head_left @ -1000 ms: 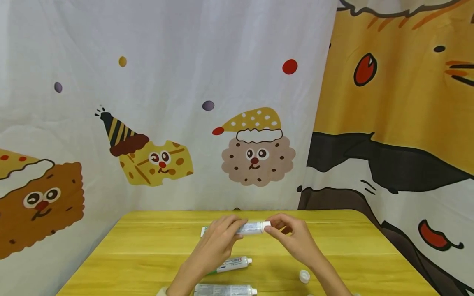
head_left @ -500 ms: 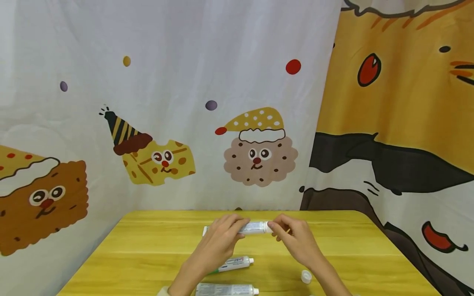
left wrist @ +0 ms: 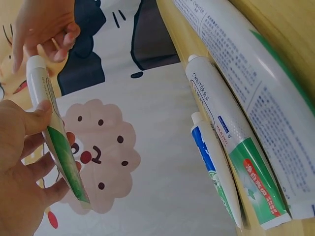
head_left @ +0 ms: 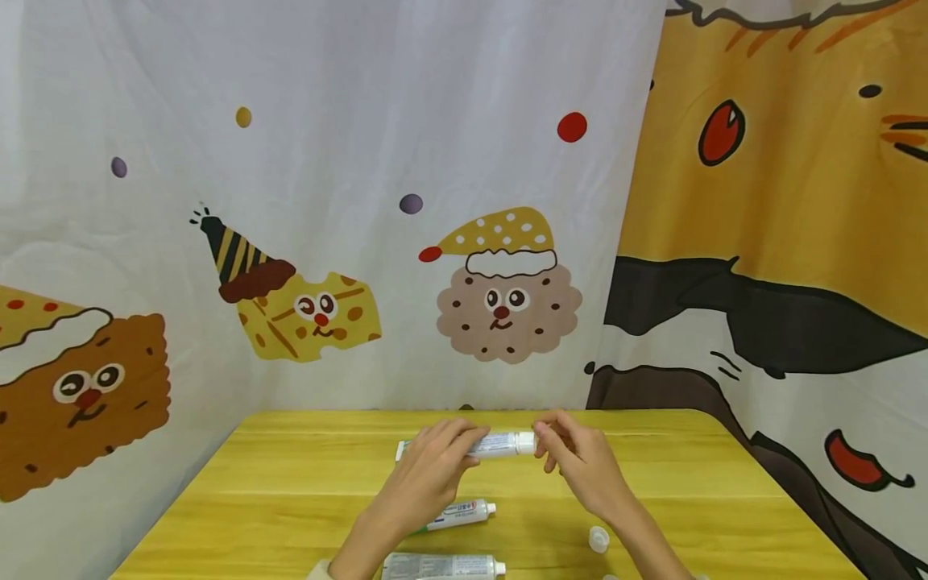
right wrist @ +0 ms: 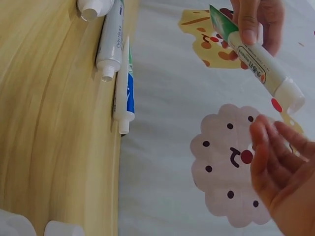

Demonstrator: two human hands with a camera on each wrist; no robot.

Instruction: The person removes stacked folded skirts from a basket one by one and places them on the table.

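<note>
My left hand grips a white and green toothpaste tube above the table, thumb on one side and fingers on the other. The tube lies nearly level, its white cap pointing right. Right at the cap is my right hand, fingers loosely bent; the right wrist view shows a gap between its fingertips and the cap. Three more toothpaste tubes lie on the table, among them a middle one, a slim one and a large one. Bare nozzles show on these in the right wrist view.
A loose white cap sits on the yellow wood-grain table, near my right forearm. Another cap shows at the bottom of the right wrist view. Behind the table hangs a cartoon-printed curtain.
My right hand's fingers have worked at the tube's cap and drawn back slightly to the right, so the cap shows more fully. The left hand holds the tube nearly still.
</note>
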